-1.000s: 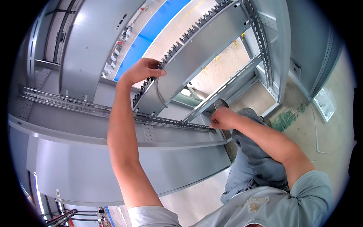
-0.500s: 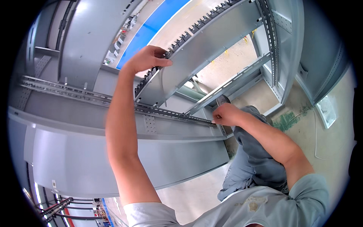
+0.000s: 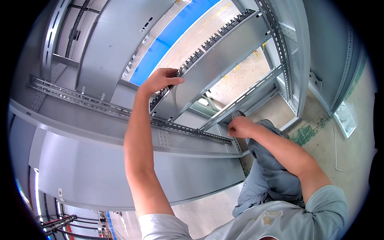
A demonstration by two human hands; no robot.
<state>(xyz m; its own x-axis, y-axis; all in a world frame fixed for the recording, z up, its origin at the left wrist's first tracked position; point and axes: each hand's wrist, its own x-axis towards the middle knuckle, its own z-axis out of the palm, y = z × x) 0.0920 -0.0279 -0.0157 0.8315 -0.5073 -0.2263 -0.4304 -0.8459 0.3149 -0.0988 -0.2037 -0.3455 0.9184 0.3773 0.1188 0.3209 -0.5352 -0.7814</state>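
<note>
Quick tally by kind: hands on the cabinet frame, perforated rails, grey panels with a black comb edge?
Bare hands: 2, left hand on the black comb edge, right hand at the end of the lower rail
Long perforated grey metal rails: 2, lower rail, upright rail
Grey sheet-metal panel with comb edge: 1
Total: 5
</note>
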